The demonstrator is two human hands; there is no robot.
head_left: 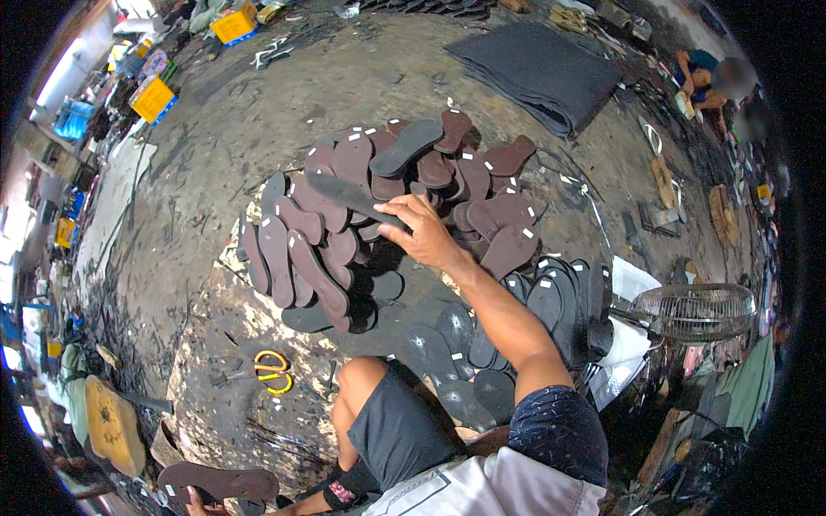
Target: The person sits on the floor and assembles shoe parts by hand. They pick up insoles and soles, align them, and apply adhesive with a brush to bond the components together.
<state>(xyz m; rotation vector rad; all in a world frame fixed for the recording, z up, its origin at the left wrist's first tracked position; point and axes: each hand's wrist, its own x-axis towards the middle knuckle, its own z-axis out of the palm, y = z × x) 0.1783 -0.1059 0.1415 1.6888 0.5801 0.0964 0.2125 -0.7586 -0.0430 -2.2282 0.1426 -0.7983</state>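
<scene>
Sole (342, 194) in dark grey, slanting up and left out of the right hand (422, 234), its near end pinched between thumb and fingers, the hand closed to that thickness! It's right over the heap of brown footwear soles (353, 159), many with small white labels; touching or just clear, I can't tell. Another dark grey sole (407, 147) lies atop the heap, just beyond. Down at lower left, the left hand (200, 503) has a brown sole (228, 483) by its edge, a digit on its face, the full grip hidden. Yellow-handled scissors (274, 371) lie between; black soles (546, 297) cluster beside the right forearm, a fan (697, 311) farther right.
</scene>
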